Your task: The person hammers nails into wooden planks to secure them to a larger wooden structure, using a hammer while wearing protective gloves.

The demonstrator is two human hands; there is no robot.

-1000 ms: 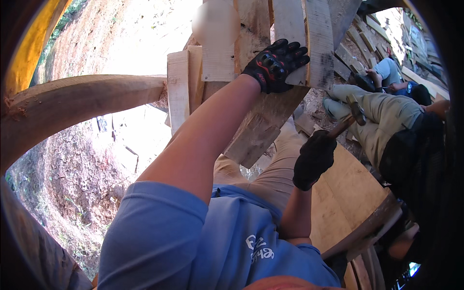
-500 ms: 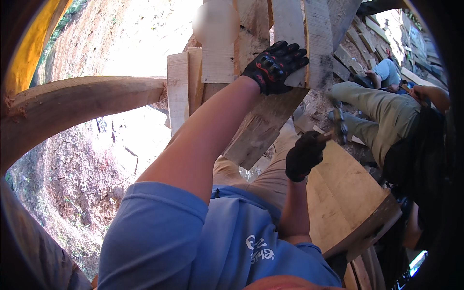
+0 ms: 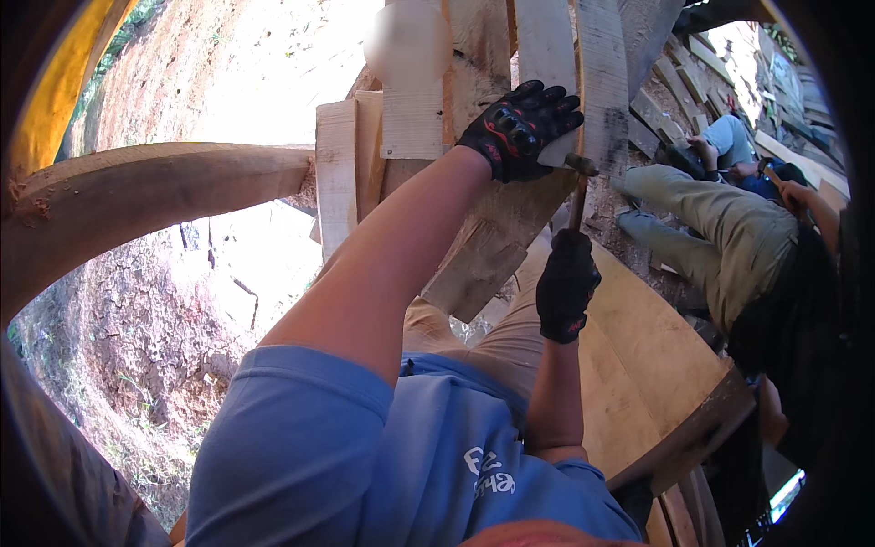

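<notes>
My left hand, in a black glove with red trim and hard knuckle guards, lies flat with fingers stretched over the pale wooden slats. Wrapped round the wooden handle of a hammer is my right hand, also gloved in black. The hammer points away from me, its metal head at the near end of the slats, just right of my left hand. Whether the head touches the wood I cannot tell. Below the slats a wider, darker board slants toward me.
A curved timber runs to the left. Beside my right forearm stands a broad plywood panel. At the right a person in khaki trousers sits close by, another person behind. Scrap boards litter the ground; something yellow rises at far left.
The hammer has swung from the right over to the slat ends, its handle turning upright in the picture. My left hand has stayed in place. The nearby person's arm has shifted slightly.
</notes>
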